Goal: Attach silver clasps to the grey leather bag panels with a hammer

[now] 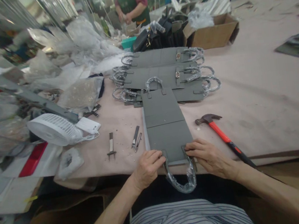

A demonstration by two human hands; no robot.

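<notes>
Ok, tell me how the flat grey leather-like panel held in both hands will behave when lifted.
The flat grey leather-like panel would probably fold at the line across its middle. It looks light for its size, being thin. Its curved plastic-wrapped near handle may feel slippery, given its shine.

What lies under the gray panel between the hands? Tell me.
A pale strip peeks out along the left edge of the gray panel, whose far end overlaps similar stacked pieces. Anything else beneath is covered.
</notes>
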